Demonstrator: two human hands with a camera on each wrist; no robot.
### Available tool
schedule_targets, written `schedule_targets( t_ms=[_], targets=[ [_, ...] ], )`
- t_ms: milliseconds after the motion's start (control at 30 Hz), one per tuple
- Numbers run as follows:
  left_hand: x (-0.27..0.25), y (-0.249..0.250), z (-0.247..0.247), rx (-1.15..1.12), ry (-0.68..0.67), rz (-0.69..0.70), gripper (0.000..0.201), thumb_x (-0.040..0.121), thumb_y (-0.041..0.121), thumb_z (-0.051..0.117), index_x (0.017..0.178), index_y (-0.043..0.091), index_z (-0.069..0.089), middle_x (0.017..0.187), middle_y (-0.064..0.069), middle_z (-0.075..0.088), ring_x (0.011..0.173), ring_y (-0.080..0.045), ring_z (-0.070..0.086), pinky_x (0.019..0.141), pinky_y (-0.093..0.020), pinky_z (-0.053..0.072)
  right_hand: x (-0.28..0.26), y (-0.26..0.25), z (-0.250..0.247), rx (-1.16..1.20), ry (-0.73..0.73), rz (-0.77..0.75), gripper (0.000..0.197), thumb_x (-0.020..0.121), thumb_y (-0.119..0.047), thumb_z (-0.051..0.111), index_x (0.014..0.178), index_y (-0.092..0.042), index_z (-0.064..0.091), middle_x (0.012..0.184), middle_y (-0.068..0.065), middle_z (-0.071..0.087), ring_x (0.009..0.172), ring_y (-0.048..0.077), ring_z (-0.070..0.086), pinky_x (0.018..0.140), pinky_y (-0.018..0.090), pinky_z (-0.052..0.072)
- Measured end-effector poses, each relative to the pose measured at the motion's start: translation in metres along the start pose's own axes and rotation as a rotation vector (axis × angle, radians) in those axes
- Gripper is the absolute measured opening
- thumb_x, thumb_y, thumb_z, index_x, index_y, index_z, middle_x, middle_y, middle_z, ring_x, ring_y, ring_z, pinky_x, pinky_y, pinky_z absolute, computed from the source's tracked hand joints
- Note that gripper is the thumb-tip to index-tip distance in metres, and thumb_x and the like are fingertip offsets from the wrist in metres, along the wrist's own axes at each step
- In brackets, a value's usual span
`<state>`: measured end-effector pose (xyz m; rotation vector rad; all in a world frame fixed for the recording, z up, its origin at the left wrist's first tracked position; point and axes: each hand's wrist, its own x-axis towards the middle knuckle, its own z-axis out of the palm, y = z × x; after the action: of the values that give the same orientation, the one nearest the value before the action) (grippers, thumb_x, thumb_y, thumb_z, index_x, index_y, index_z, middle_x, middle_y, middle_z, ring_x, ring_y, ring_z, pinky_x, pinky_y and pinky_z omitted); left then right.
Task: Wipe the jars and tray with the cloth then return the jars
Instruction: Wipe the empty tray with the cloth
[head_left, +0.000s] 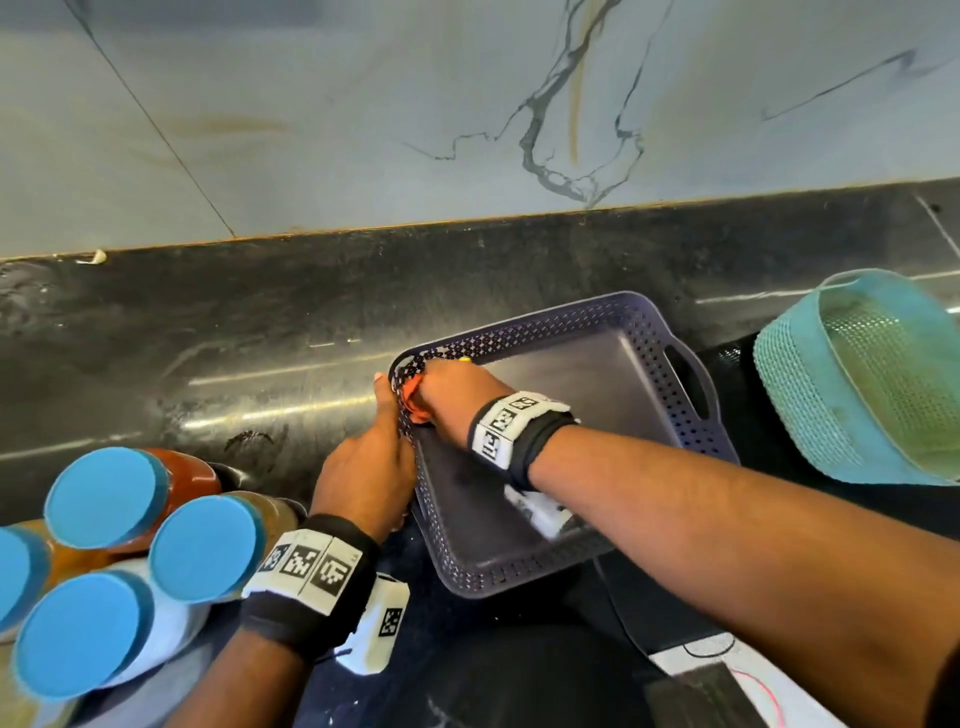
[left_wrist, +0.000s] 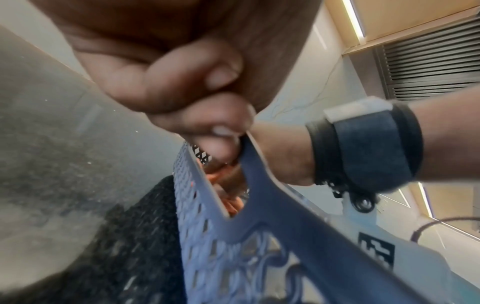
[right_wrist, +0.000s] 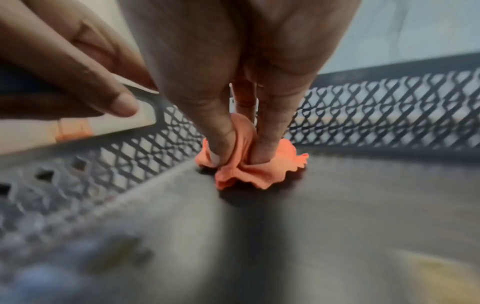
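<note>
Tray (head_left: 644, 374) on the counter (head_left: 208, 338), jars (head_left: 156, 545) grouped to its left, basket (head_left: 857, 384) to its right. Cloth (right_wrist: 249, 168) lies in the tray's far-left corner.

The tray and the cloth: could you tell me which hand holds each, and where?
Left hand grips the tray by its left handle; right hand pinches the bunched orange cloth against the tray floor.

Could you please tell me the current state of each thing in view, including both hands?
Dark blue perforated plastic tray: empty of jars, tilted on the black counter.
Orange cloth: bunched, pressed into the tray's corner.
Left hand: grips the tray's handle.
Right hand: pinches the cloth.
Blue-lidded jars: lids on, grouped on the counter outside the tray.
Teal mesh basket: tipped on its side.
</note>
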<state>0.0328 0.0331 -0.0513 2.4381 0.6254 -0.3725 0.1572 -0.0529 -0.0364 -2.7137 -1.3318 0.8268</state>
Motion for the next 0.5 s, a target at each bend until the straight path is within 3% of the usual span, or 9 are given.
schedule_targets(
  t_ms=[67,167,200,267,333,400,500],
  targets=[
    [-0.001,0.001,-0.002,0.020,0.012,-0.012,0.070,0.107,0.031,0.036,0.163,0.023,-0.006,0.104,-0.019,0.074,0.097,-0.041,0.068,0.073,-0.041,0.043,-0.008,0.028,-0.004,-0.024,-0.040,0.047,0.021,0.099,-0.013,0.054,0.115,-0.011,0.069,0.116,0.012,0.064,0.108,0.031,0.065,0.083,0.029,0.048],
    [-0.002,0.004,-0.001,0.005,0.011,-0.021,0.067,0.108,0.030,0.036,0.163,0.026,-0.001,0.111,-0.019,0.073,0.101,-0.040,0.068,0.082,-0.044,0.048,-0.024,0.092,-0.006,-0.030,-0.029,0.242,0.025,0.096,-0.014,0.059,0.117,-0.018,0.071,0.109,0.003,0.070,0.100,0.023,0.066,0.062,0.005,0.038],
    [-0.003,0.006,0.001,0.002,0.010,-0.012,0.067,0.108,0.030,0.036,0.163,0.025,-0.002,0.111,-0.018,0.073,0.100,-0.039,0.068,0.081,-0.043,0.048,-0.028,0.112,-0.006,-0.034,-0.005,0.336,0.022,0.094,-0.017,0.057,0.108,-0.016,0.074,0.101,0.005,0.070,0.095,0.024,0.065,0.060,0.008,0.041],
    [-0.004,0.009,0.007,0.004,0.005,0.005,0.067,0.108,0.030,0.035,0.163,0.024,-0.003,0.107,-0.017,0.073,0.096,-0.038,0.069,0.077,-0.040,0.047,-0.034,0.137,-0.006,0.010,0.048,0.546,0.023,0.089,-0.026,0.053,0.089,-0.013,0.071,0.088,0.012,0.065,0.095,0.032,0.065,0.066,0.026,0.047],
    [-0.003,0.009,0.008,-0.002,-0.007,0.024,0.068,0.108,0.030,0.036,0.162,0.024,-0.004,0.104,-0.016,0.073,0.092,-0.037,0.070,0.074,-0.039,0.047,-0.035,0.134,-0.012,0.046,0.085,0.646,0.025,0.089,-0.033,0.063,0.097,-0.012,0.073,0.101,0.015,0.069,0.101,0.036,0.067,0.078,0.033,0.053],
    [-0.002,0.007,0.007,-0.009,-0.020,0.045,0.070,0.107,0.029,0.037,0.162,0.024,-0.005,0.102,-0.016,0.073,0.089,-0.036,0.070,0.071,-0.039,0.048,-0.029,0.113,-0.015,0.094,0.122,0.647,0.027,0.089,-0.032,0.066,0.102,-0.010,0.075,0.109,0.014,0.072,0.102,0.035,0.068,0.080,0.032,0.053],
    [-0.001,0.006,0.008,-0.009,-0.022,0.064,0.072,0.106,0.029,0.039,0.162,0.022,-0.005,0.103,-0.018,0.073,0.092,-0.038,0.069,0.072,-0.042,0.050,-0.011,0.067,-0.011,0.112,0.109,0.512,0.020,0.087,-0.026,0.065,0.094,-0.010,0.074,0.104,0.011,0.073,0.100,0.031,0.068,0.074,0.027,0.048]
  ],
)
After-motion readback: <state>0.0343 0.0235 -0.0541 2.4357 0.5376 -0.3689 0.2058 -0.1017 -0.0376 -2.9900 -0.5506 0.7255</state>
